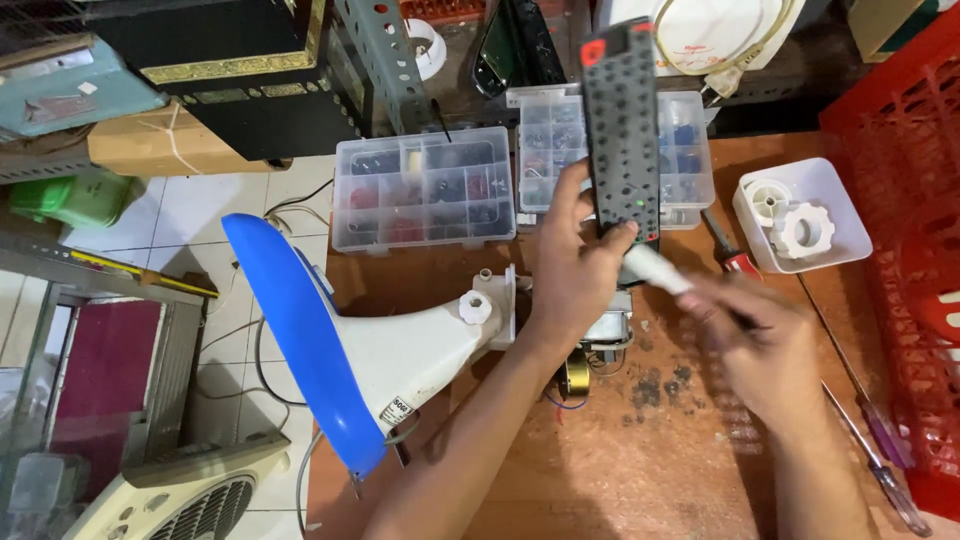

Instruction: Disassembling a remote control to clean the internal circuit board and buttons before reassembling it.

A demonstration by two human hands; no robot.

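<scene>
- While it blurs, the right hand (770,350), nearest, pinches a white stick-like tool (660,270), tip pointing far-left at the remote's near end.
- Left hand (580,265) grips that dark remote (622,130); long axis runs near-to-far.
- Beyond: clear parts boxes (425,188).

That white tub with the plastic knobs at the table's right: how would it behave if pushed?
The white tub probably slides easily: it looks like thin, light plastic with a flat base on the wooden table. It seems unlikely to tip, being low and wide. The loose knobs inside may rattle or shift.
</scene>
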